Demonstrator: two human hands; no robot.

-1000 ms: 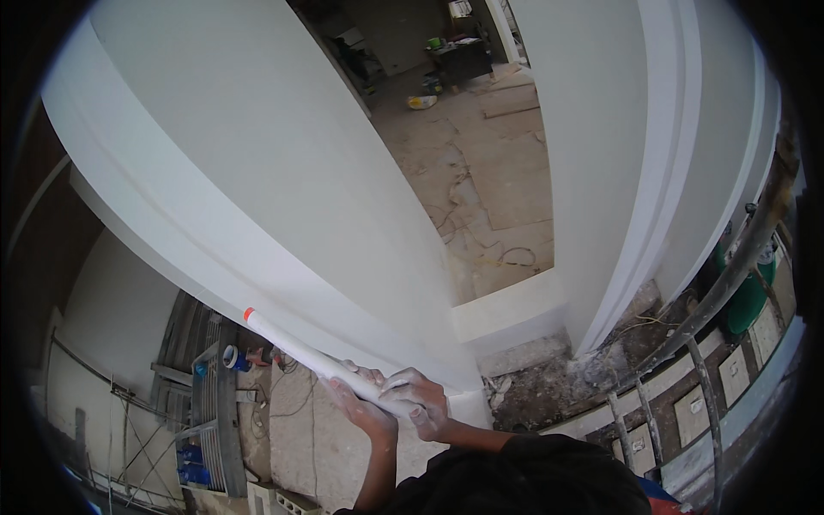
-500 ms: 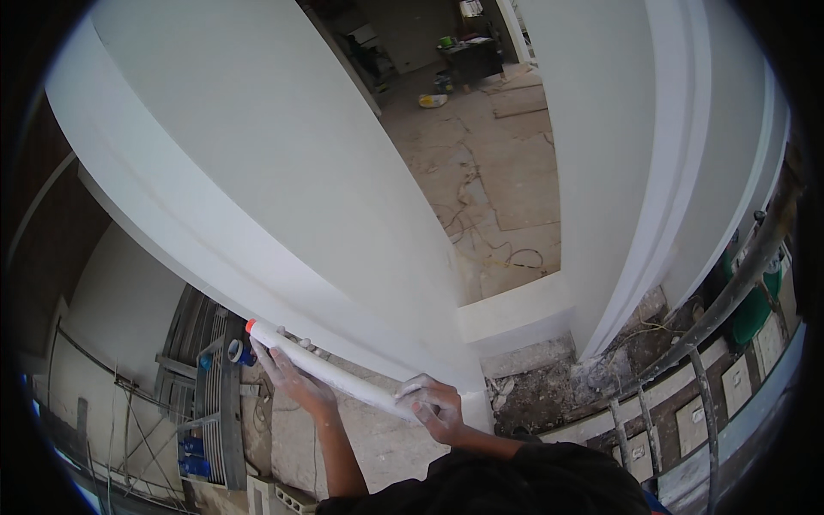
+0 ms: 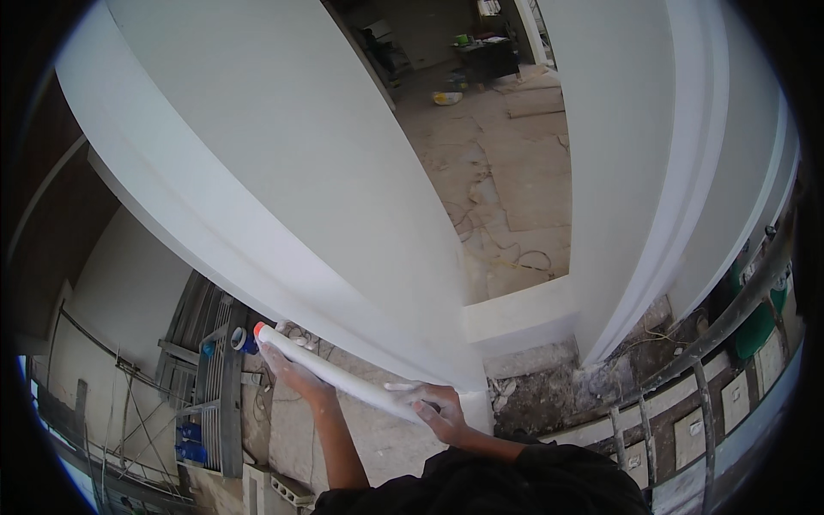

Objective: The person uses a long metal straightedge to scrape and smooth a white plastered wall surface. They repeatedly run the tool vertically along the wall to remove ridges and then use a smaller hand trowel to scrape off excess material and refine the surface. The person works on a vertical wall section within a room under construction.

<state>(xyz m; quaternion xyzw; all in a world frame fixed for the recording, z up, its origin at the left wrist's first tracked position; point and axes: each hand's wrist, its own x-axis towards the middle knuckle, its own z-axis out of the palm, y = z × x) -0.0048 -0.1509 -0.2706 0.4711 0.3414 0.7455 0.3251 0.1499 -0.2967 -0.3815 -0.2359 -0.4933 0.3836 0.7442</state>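
With both my hands I hold a long white bar (image 3: 343, 378) that has a red end cap, slanting from upper left to lower right beside the white wall moulding (image 3: 283, 275). My left hand (image 3: 292, 376) is closed around the bar just below its red end. Near the bar's other end, my right hand (image 3: 436, 414) grips it, its fingers bent and dusted white. The bar's lower right end is partly hidden by that hand. Whether the bar touches the moulding, I cannot tell.
A window or door opening (image 3: 515, 300) with a pale sill shows a room with cables on its floor. A metal railing (image 3: 704, 395) curves along the right. Grey scaffold or rack parts (image 3: 225, 395), blue bottles (image 3: 190, 451) and a hollow block (image 3: 292, 489) stand lower left.
The view has shifted slightly, so the walls and opening sit further right. My left hand's fingers, stretched along the bar before, now wrap closer to its red end.
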